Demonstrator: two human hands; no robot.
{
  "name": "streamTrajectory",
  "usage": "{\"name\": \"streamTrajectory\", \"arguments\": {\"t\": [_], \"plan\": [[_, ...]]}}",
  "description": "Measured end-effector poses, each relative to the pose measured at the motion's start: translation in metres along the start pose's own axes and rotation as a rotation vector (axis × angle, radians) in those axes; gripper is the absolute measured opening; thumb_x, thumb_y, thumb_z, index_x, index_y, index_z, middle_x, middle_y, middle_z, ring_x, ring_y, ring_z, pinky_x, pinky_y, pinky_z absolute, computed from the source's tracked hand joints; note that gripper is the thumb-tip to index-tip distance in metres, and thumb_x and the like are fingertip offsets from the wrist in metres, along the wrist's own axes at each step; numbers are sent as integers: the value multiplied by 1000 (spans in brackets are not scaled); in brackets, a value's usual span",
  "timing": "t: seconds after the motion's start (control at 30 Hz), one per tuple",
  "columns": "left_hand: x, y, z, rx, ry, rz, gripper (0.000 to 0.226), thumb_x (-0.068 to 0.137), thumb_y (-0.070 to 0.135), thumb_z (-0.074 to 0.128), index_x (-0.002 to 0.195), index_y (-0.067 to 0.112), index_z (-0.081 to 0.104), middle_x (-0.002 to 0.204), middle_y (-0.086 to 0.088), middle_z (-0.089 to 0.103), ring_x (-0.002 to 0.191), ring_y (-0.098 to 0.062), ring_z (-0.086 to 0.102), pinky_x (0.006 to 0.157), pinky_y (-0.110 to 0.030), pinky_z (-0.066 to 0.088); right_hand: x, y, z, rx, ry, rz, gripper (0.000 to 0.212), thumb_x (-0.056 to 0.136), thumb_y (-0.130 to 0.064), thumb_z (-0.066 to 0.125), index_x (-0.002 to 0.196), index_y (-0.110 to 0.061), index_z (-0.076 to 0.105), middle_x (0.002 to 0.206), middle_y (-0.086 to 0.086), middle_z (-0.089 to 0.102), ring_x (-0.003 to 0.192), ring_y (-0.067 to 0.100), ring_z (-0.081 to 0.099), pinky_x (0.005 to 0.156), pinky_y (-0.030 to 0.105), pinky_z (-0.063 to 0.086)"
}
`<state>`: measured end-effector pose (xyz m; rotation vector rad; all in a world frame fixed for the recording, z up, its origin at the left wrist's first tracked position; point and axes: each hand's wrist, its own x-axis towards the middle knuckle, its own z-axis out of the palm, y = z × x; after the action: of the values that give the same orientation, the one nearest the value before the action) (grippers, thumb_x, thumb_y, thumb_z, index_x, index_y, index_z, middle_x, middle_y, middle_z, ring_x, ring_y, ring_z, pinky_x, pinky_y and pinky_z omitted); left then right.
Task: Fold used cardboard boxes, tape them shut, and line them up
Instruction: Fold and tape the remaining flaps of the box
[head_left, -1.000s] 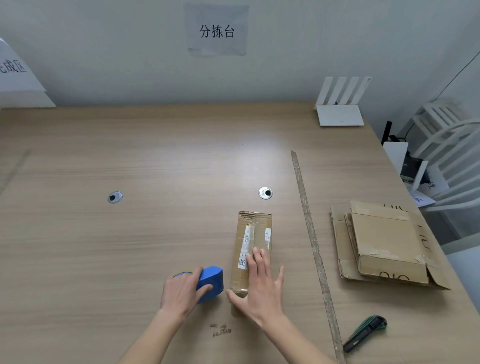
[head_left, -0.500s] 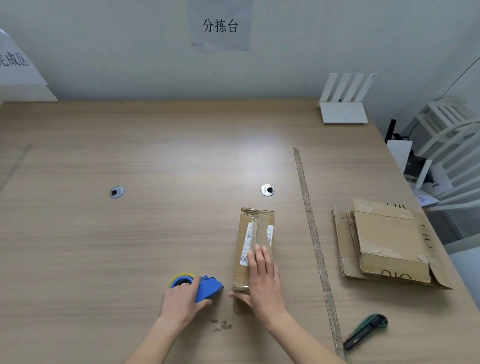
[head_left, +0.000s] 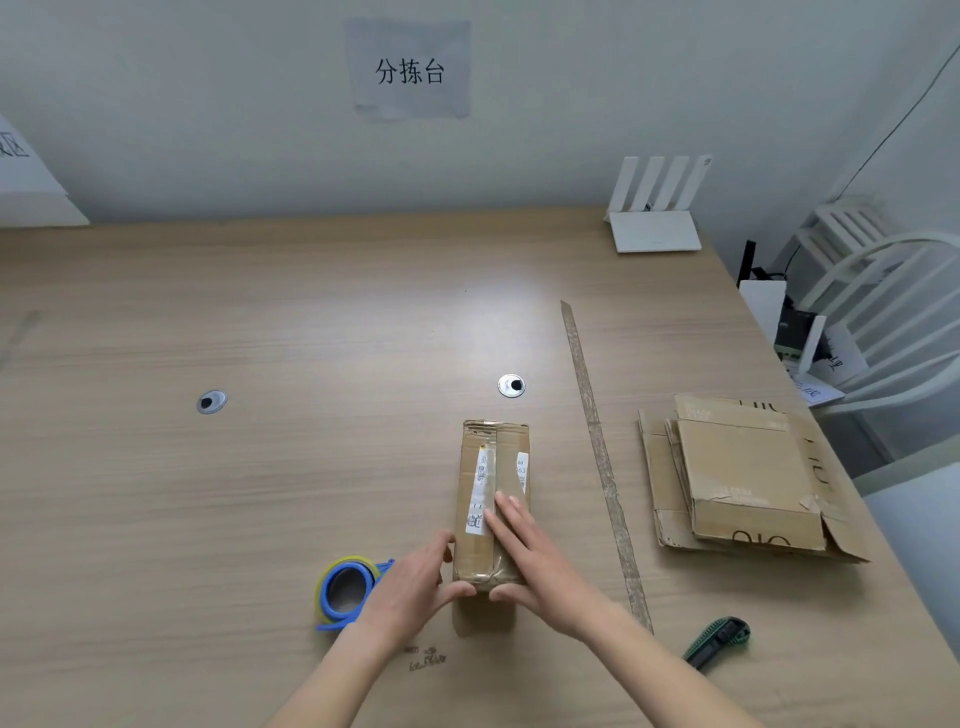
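A small taped cardboard box with white labels lies lengthwise on the wooden table. My right hand rests flat on the near half of its top, with the thumb against the near end. My left hand touches the box's near left corner, thumb pressed on the near end and fingers along the left side. The blue tape dispenser with its yellowish roll lies on the table just left of my left hand, free of it.
A stack of flattened cardboard boxes lies to the right, beyond a long tape strip stuck on the table. A green utility knife sits near the front right. A white router stands at the back; white chairs stand off the right edge.
My left hand let go of the tape dispenser and moved right to the box's near left corner. My right hand stayed flat on the box top.
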<state>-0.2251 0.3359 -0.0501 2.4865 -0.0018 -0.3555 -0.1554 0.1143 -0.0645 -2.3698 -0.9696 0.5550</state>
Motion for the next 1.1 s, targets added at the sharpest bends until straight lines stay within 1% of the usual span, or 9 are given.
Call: {"name": "streamTrajectory", "arguments": {"t": [0.13, 0.23, 0.47, 0.63, 0.77, 0.9, 1.0, 1.03, 1.1], "plan": [[-1, 2, 9, -50, 28, -48, 51, 90, 40, 71, 130, 25, 44, 105, 7, 69, 77, -10, 66, 75, -26, 51, 5, 1, -3, -25, -40, -27, 100, 93, -39, 69, 161, -27, -4, 165, -12, -25, 151, 6, -24, 127, 30, 1], [-2, -1, 7, -51, 11, -34, 47, 90, 38, 70, 124, 38, 38, 98, 8, 70, 73, -6, 65, 74, -26, 53, 4, 13, -21, -4, -98, -54, 102, 88, -37, 75, 162, -30, 5, 167, -16, -15, 152, 2, -18, 123, 22, 0], [0, -1, 10, -41, 5, -33, 46, 90, 41, 70, 125, 39, 39, 104, 3, 73, 85, -6, 69, 76, -22, 54, 1, 35, -30, -50, -26, -94, 94, 76, -39, 84, 156, -30, 35, 166, -13, 19, 153, 6, 12, 124, 29, 22], [1, 0, 6, 23, -17, -33, 60, 93, 38, 66, 143, 42, 34, 97, 6, 70, 83, -8, 65, 76, -25, 52, 10, 30, -40, -221, -18, -156, 97, 65, -52, 86, 148, -25, 45, 158, -5, 37, 142, 18, 37, 107, 34, 44], [0, 6, 4, 89, 35, -31, 63, 94, 33, 63, 148, 47, 32, 119, 16, 62, 101, -8, 60, 80, -25, 49, 0, 20, -30, -293, 57, -110, 102, 53, -66, 84, 141, -26, 50, 149, -4, 50, 129, 19, 53, 98, 34, 53], [5, 20, 7, -77, 80, -47, 65, 89, 13, 56, 147, 37, 43, 133, 16, 55, 115, -4, 54, 95, -20, 44, -20, 5, -13, -277, 173, 4, 101, 51, -78, 76, 136, -29, 54, 143, -7, 54, 123, 15, 54, 92, 34, 56], [9, 33, 10, -251, 75, -84, 63, 87, 29, 60, 147, 33, 43, 140, 21, 48, 126, 1, 47, 102, -15, 36, -26, -9, -1, -282, 198, 104, 97, 53, -82, 71, 131, -26, 59, 136, -3, 58, 118, 16, 57, 88, 31, 57], [10, 34, 13, -284, 66, -94, 70, 84, 42, 64, 149, 31, 41, 141, 24, 43, 127, 4, 45, 103, -14, 36, -27, -12, -1, -264, 201, 139, 94, 55, -83, 66, 129, -25, 59, 134, -3, 59, 117, 16, 57, 88, 29, 57], [12, 32, 19, -300, 45, -98, 102, 70, 69, 71, 155, 29, 31, 149, 23, 32, 134, 4, 37, 109, -22, 36, -26, -14, -12, -229, 200, 147, 86, 63, -81, 59, 131, -28, 56, 131, -7, 56, 117, 14, 56, 88, 26, 56]]}}
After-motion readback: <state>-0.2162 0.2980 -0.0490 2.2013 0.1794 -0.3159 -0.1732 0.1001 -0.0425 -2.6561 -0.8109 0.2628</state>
